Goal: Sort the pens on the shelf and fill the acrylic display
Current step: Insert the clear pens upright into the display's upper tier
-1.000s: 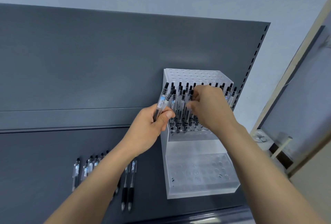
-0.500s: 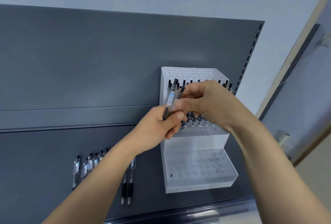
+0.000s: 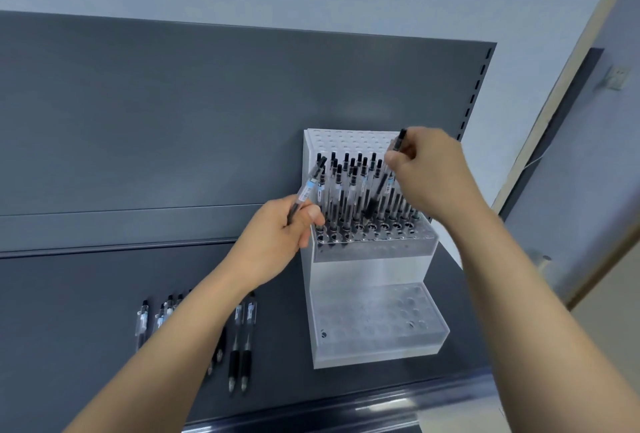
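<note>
Pens [image 3: 349,190] crowd the display's [image 3: 377,356] upper tier, too packed and blurred to count. At least six loose pens [image 3: 250,318] lie on the shelf [image 3: 69,328] left of it, some hidden under my left forearm. My left hand [image 3: 273,242] curls round a spare pen [image 3: 306,192], maybe two. My raised right hand [image 3: 429,176] pinches a tilted pen [image 3: 381,182] over that tier.

Clear pens [image 3: 349,197] stand upright in the stepped acrylic display [image 3: 374,270]; perhaps eight loose pens [image 3: 242,339] lie alongside.
</note>
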{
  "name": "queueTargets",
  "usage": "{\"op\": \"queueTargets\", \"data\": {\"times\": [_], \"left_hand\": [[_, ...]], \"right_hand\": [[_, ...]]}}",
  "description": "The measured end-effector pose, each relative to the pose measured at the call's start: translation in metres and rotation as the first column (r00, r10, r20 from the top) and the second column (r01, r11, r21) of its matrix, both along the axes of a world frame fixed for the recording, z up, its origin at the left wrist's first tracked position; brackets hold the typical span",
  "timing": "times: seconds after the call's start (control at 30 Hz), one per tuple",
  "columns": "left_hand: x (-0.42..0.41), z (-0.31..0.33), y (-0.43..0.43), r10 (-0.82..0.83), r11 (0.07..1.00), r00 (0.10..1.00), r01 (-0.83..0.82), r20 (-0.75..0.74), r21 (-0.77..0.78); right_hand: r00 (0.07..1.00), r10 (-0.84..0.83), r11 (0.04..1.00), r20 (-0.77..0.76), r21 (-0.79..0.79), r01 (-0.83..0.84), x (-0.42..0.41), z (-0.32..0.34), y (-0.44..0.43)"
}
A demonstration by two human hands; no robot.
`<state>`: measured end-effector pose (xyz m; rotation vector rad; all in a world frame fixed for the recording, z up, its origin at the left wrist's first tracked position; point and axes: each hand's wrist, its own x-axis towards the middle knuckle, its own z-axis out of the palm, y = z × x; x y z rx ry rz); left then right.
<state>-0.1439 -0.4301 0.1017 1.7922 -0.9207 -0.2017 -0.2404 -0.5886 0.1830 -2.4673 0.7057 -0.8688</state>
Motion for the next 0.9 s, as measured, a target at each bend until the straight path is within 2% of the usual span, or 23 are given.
{"op": "queueTargets", "data": {"times": [0.37, 0.6, 0.7, 0.77, 0.8, 0.9], "left_hand": [[-0.003, -0.007, 0.01, -0.003, 0.998, 0.999, 0.0, 0.044, 0.063], [-0.004, -0.008, 0.01, -0.042, 0.991, 0.996, 0.032, 0.075, 0.128], [-0.004, -0.009, 0.008, -0.051, 0.989, 0.996, 0.041, 0.068, 0.139], [-0.005, -0.008, 0.005, -0.056, 0.989, 0.996, 0.046, 0.066, 0.138], [-0.007, -0.007, 0.002, -0.059, 0.989, 0.996, 0.049, 0.069, 0.136], [-0.012, -0.004, -0.006, -0.085, 0.99, 0.995, 0.077, 0.057, 0.119]], "right_hand": [[0.972, 0.064, 0.998, -0.227, 0.016, -0.062, 0.016, -0.026, 0.003], [0.967, 0.038, 0.999, -0.253, 0.035, -0.03, 0.015, -0.024, 0.004], [0.976, 0.027, 0.999, -0.217, 0.029, -0.022, 0.004, -0.015, 0.004], [0.976, 0.114, 0.99, -0.188, 0.097, -0.097, -0.007, -0.007, 0.011], [0.96, 0.211, 0.968, -0.182, 0.174, -0.18, -0.012, -0.003, 0.017], [0.871, 0.478, 0.818, -0.109, 0.417, -0.397, -0.022, 0.004, 0.031]]}}
